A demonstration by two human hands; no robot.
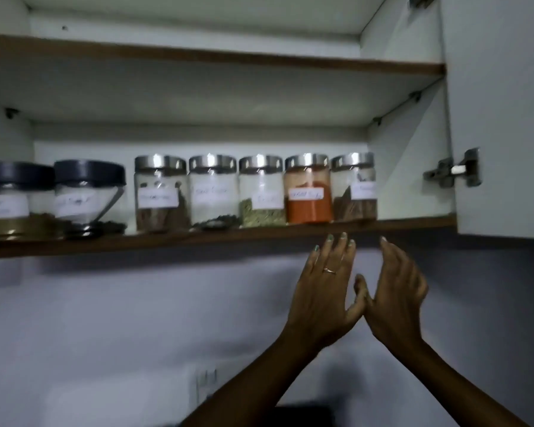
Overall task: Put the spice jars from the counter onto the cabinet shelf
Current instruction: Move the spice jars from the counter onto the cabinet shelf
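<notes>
Several labelled spice jars stand in a row on the cabinet shelf (198, 238). Two wide jars with black lids (90, 195) are at the left. To their right stand steel-lidded jars, among them one of orange-red powder (308, 189) and, at the far right, one with brown contents (353, 186). My left hand (321, 288) and my right hand (395, 291) are raised just below the shelf's front edge, under the two rightmost jars. Both are empty, fingers apart, thumbs touching each other. Neither touches a jar.
The cabinet door (500, 118) hangs open at the right, its metal hinge (453, 172) beside the shelf end. An upper shelf (213, 57) shows nothing on it from below. A grey wall (136, 318) with a socket (205, 383) lies beneath the cabinet.
</notes>
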